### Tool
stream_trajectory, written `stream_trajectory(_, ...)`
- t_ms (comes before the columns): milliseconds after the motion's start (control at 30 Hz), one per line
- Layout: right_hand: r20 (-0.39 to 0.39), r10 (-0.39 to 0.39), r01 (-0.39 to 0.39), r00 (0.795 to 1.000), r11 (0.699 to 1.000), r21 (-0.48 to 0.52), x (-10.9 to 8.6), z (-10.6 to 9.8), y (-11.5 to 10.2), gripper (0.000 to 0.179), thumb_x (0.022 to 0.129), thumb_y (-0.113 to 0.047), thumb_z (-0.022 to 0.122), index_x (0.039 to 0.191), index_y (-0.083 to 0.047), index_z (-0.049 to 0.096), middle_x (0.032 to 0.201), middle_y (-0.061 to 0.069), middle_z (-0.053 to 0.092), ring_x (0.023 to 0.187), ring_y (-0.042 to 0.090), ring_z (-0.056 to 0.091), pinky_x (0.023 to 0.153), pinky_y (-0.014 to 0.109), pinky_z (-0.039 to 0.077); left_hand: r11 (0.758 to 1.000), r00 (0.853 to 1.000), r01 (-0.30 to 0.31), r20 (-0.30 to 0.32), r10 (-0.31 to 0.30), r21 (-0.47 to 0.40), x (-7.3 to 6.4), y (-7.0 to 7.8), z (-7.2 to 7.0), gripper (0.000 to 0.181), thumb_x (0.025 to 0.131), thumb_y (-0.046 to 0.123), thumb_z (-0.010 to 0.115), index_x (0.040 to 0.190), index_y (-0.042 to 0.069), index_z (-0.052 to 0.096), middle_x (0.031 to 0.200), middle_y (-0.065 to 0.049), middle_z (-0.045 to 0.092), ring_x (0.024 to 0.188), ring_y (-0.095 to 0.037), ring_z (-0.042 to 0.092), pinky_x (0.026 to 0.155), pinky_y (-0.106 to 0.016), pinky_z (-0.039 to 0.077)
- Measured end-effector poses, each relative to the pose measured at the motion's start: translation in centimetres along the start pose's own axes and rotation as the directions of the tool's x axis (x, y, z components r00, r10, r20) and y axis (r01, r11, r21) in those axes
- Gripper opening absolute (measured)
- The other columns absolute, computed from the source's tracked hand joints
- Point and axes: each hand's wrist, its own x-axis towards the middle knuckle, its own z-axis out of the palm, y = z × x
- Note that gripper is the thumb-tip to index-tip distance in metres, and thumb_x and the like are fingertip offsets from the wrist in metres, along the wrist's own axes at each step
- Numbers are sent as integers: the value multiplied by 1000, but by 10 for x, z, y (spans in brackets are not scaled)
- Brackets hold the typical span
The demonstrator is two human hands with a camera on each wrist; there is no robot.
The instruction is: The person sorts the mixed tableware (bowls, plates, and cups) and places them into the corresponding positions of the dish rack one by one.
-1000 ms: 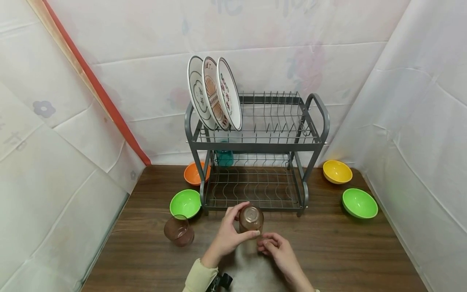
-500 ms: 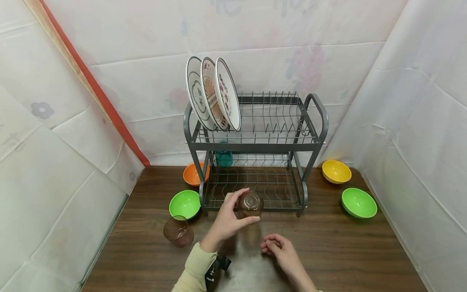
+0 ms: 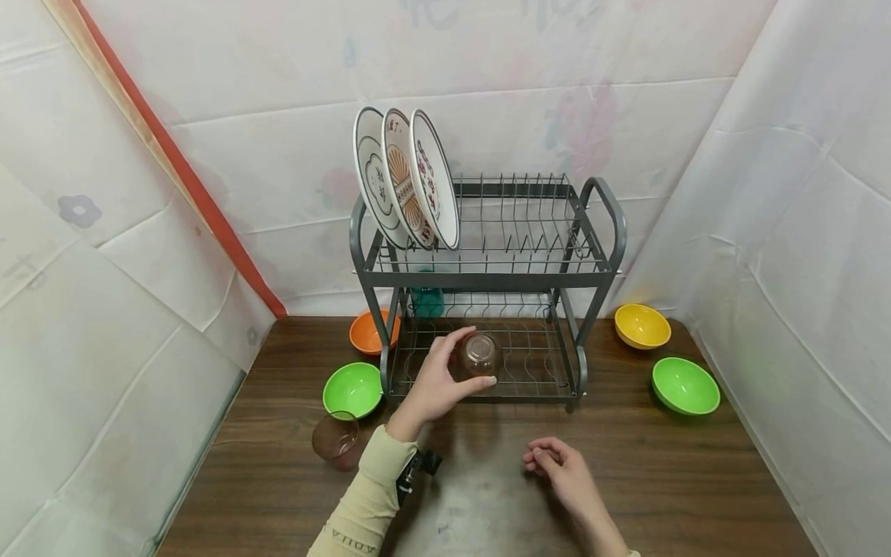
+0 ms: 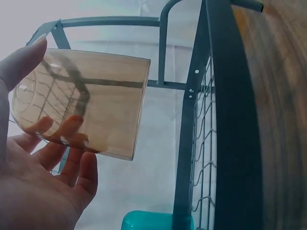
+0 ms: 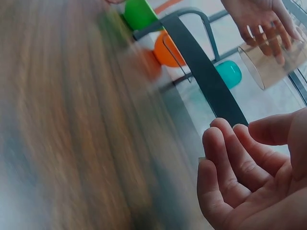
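Head view: at left, a brown cup [image 3: 337, 444] sits on the table [image 3: 661, 480]; then your left hand [image 3: 433, 384] grips an upside-down cup [image 3: 482, 355] above the low shelf [image 3: 522, 400]; this looks like the placing step, so next lower it gently; your right hand [image 3: 565, 470] is loose, holding nothing

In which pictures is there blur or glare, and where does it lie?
Head view: pale glare on the table, near bottom centre; left wrist view: upper left corner washed out, table at right blurred; right wrist view: table blurred and streaked, while the right hand looks fairly sharp.
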Motion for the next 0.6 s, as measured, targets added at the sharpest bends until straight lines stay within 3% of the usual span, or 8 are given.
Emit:
stream_trajectory(300,-124,-2,-4,992,999,-47,6,-22,-3,18,100,2,53,111,13,60,93,18,70,85,31,69,77,33,56,999,999,45,7,-45,18,16,2,-8,81,79,45,84,147,26,45,128,-8,46,105,-23,51,85,-43,50)
stream_trajectory(600,-189,5,-17,982,998,-65,6,-50,-4,24,103,-2,49,118,14,58,98,19,70,89,26,69,79,29,55,998,1000,30,0,-30,50,31,-1,-12,83,79,50,81,148,25,43,131,-10,46,107,-24,50,86,-44,50)
